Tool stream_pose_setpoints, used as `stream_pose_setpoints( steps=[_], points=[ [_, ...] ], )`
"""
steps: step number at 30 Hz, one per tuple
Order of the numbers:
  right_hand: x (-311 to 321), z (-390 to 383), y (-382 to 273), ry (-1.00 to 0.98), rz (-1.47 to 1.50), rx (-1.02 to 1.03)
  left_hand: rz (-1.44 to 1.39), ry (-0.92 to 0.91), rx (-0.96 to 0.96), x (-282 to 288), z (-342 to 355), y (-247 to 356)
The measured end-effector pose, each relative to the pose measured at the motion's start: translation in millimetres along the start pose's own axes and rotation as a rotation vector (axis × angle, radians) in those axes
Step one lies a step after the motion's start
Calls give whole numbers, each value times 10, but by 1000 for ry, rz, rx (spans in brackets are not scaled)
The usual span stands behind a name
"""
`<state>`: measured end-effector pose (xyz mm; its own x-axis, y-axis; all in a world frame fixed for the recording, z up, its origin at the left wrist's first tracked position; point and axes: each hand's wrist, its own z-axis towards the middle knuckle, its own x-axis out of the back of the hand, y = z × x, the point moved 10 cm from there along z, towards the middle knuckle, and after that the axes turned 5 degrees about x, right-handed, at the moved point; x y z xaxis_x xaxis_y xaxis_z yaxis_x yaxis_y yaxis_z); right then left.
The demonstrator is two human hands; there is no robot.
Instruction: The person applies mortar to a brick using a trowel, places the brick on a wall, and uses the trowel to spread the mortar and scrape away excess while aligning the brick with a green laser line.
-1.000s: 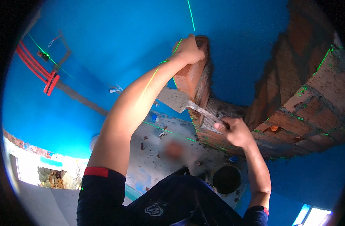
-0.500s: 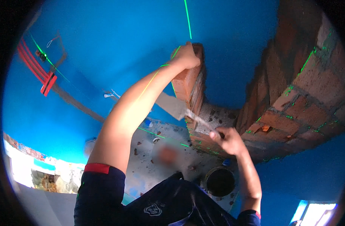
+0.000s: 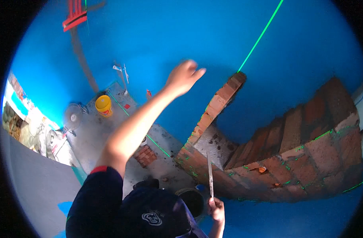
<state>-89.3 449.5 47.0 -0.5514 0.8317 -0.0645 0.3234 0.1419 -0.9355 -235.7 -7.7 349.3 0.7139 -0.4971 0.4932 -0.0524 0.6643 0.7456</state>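
Observation:
My left hand (image 3: 185,77) is in the air in front of the blue wall, its thumb stretched away from the partly bent fingers and nothing held. To its right stands a narrow brick wall (image 3: 217,103), its top end against the blue wall. Low in the view, my right hand (image 3: 216,210) grips a trowel (image 3: 210,174), which is turned nearly edge-on and points up towards the brickwork. A green laser line (image 3: 260,35) runs down the blue wall to the end of the brick wall.
A wider brick wall (image 3: 308,154) curves along the right. Below stands a dark bucket (image 3: 191,200), partly behind my body. On the floor are a brick stack (image 3: 145,156), a yellow bucket (image 3: 103,104) and a fan (image 3: 73,118). Red conduits (image 3: 75,18) hang at upper left.
My left hand has come off the brick at the wall's end and moved away to the left. The trowel has dropped back from the bricks and turned upright. The view has shifted.

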Motion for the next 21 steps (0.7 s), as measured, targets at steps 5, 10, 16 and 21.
stream_pose_setpoints(
  steps=[5,10,16,21],
  points=[
    [132,-48,-407,60,-11,45,-397,81,252,-253,-1605,-983],
    [244,-107,-1156,207,-26,135,-371,-90,301,-728,-2334,-802],
    [3,62,-1809,355,112,131,-416,-68,103,-799,-2281,-397],
    [-124,191,-2243,443,62,218,-432,54,-49,-516,-1689,-52]
  ],
)
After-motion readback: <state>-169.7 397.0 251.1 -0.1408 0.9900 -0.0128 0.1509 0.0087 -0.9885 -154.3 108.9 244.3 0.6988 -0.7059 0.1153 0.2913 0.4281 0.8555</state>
